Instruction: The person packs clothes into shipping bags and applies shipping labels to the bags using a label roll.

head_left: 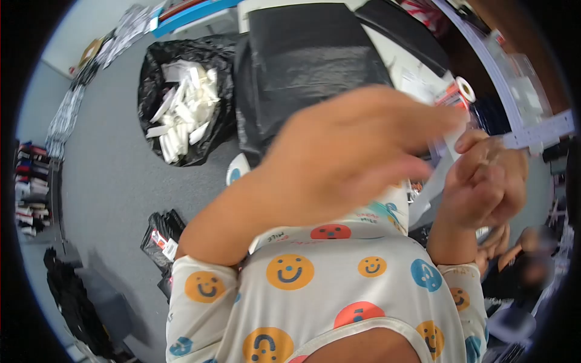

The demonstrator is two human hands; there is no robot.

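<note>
Smiley shirt [327,302]: nearest the camera, and the landmark for every place below.
Left hand [357,151]: raised in front of the shirt's chest, with the forearm coming from the left sleeve. The fingers are stretched out and smeared by motion. Their tips are at the strip's upper end, but I cannot tell whether they pinch it.
Right hand [487,181]: raised off the shirt's right-sleeve side, curled closed, with thumb and forefinger nipping the strip.
White strip [431,184]: between the two hands, just beyond the shirt's right shoulder. It slants from the right hand's fingertips down toward the shirt.
Doing it well: the right-hand pinch is probably the anchor, so it should stay firm and steady. The left fingertips should slow and take the strip close to that pinch, so the thin piece neither twists nor tears.
Another person's hand [497,242]: just past the shirt's right sleeve, below the right hand.
White roll [465,89]: farther out from the shirt than the strip, on the worktop.
Black sheet [315,54]: well beyond the shirt, straight ahead.
Black bag [181,103]: far from the shirt on its left side, on the floor, open and full of white scraps.
</note>
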